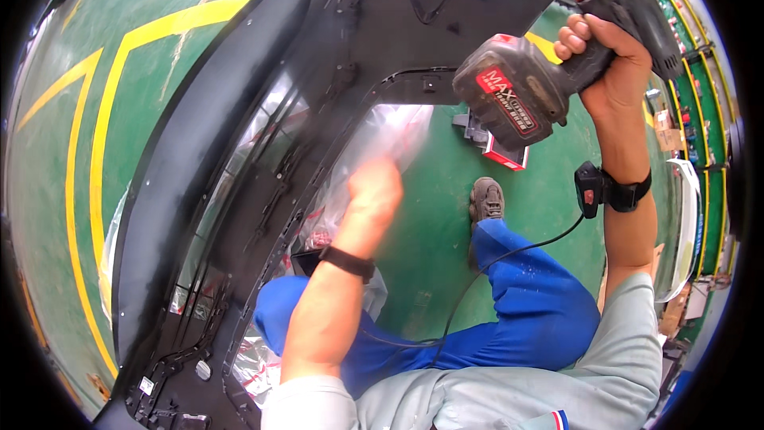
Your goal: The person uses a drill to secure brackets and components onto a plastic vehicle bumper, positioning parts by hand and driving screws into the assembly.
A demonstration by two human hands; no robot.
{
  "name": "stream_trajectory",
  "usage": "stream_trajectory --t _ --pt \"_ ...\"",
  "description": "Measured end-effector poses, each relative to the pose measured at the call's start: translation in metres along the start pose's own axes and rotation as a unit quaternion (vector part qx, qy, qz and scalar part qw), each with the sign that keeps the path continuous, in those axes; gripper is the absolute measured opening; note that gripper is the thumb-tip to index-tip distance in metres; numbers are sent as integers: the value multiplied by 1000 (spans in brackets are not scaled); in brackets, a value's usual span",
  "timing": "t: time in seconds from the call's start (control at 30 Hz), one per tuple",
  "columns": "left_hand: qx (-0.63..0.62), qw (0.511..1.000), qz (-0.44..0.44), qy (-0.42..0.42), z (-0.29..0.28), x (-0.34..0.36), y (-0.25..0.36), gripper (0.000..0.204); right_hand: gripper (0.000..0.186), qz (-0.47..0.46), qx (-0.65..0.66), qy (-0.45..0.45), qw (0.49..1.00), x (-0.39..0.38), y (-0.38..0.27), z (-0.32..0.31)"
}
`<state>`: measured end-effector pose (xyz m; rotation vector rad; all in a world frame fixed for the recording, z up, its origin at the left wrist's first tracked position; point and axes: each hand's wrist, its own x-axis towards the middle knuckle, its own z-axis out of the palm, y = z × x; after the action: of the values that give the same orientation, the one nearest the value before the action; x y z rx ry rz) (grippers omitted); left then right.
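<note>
My right hand [605,56] is wrapped round the handle of a black cordless power tool [517,91], raised at the upper right. Its bulky battery pack with a red label points left; its front end is out of sight at the top. My left hand [376,189] is over the inner edge of a large black car bumper [318,87], in front of a clear plastic bag [382,139]. Motion blurs that hand, and its fingers cannot be made out. Clips, slots and ribs line the bumper's inner side.
Beyond my shoe [487,199], a red and white box [505,155] and a grey-black part [472,127] lie on the green floor [430,231]. A cable [509,257] runs from my right wrist's strapped device across my lap. Shelving [700,111] stands at the right.
</note>
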<state>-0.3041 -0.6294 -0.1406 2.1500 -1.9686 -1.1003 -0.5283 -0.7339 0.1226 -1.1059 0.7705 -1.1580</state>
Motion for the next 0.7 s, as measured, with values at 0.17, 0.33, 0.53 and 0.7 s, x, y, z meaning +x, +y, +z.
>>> stream_trajectory --t 0.17,0.33,0.53,0.7 --pt "-58 988 60 127 9 30 -24 23 45 -44 41 26 998 -17 20 -89" --pt "-184 967 -46 173 -12 26 -38 23 48 -42 64 67 995 -34 62 -161" --pt "-396 895 -147 142 -76 19 -13 18 46 -14 166 172 971 -32 82 -271" --pt "-447 862 -170 165 -147 -16 -18 20 40 19 221 200 954 -14 108 -338"
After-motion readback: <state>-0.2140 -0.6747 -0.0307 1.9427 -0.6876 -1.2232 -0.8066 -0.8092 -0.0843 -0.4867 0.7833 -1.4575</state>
